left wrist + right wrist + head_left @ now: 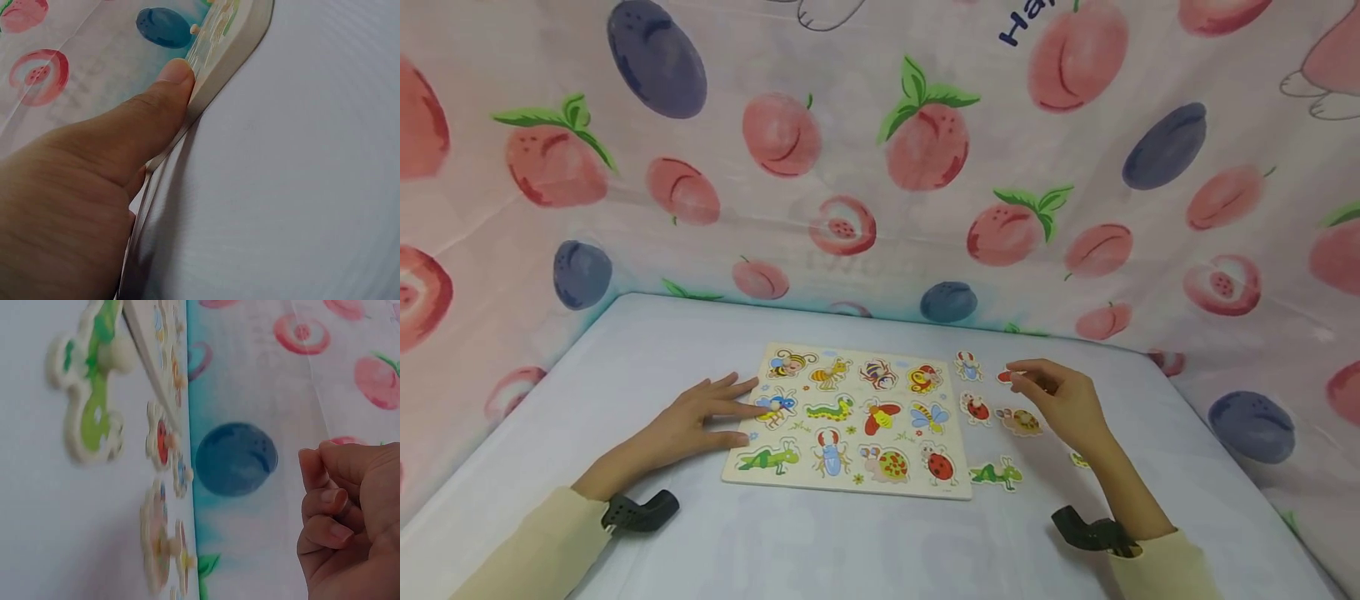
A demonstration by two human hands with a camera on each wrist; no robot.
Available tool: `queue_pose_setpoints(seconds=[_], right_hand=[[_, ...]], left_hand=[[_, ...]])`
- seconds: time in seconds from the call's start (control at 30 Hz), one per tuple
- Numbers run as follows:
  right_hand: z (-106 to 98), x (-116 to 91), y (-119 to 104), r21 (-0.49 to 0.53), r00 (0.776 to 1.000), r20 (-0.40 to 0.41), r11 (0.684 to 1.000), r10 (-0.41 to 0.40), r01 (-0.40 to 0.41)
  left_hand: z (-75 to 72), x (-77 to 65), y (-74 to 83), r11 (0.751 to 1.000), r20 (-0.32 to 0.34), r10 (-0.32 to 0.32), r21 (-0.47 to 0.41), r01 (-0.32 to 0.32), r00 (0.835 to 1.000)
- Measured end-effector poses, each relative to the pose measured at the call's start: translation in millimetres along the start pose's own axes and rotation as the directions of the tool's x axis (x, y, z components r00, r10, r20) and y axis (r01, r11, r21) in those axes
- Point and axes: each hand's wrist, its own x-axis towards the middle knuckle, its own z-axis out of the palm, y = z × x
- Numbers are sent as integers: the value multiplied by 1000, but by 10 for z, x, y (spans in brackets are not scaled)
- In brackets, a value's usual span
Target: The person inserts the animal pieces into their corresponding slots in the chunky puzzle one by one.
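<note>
My left hand lies on the left side of a wooden insect puzzle board, fingers stretched over it. In the left wrist view its thumb rests along the board's edge. The left index fingertip is at a blue mosquito picture. My right hand is raised over the loose pieces, curled, with thumb and index tips together and nothing between them in the right wrist view. By those fingertips in the head view is a red piece, partly hidden.
Right of the board lie loose knobbed pieces: a stag beetle, a ladybug, a snail and a grasshopper. A green piece is partly hidden by the right forearm. A fruit-print cloth hangs behind the table.
</note>
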Motion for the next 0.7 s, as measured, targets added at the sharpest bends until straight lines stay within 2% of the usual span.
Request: queue_pose_setpoints(seconds=[0.1, 0.3, 0.53, 0.7], right_hand=[[-100, -92, 108, -35, 998, -4, 997, 67, -67], [-277, -238, 272, -97, 993, 6, 989, 116, -115], [-432, -382, 417, -166, 982, 26, 969, 187, -180], [-515, -495, 598, -203, 958, 90, 947, 272, -250]], left_hand=[[3, 3, 5, 1000, 9, -12, -4, 12, 1000], [0, 1, -3, 999, 18, -32, -4, 32, 999], [5, 3, -14, 1000, 13, -12, -5, 12, 1000], [2, 2, 2, 1000, 0, 5, 2, -5, 1000]])
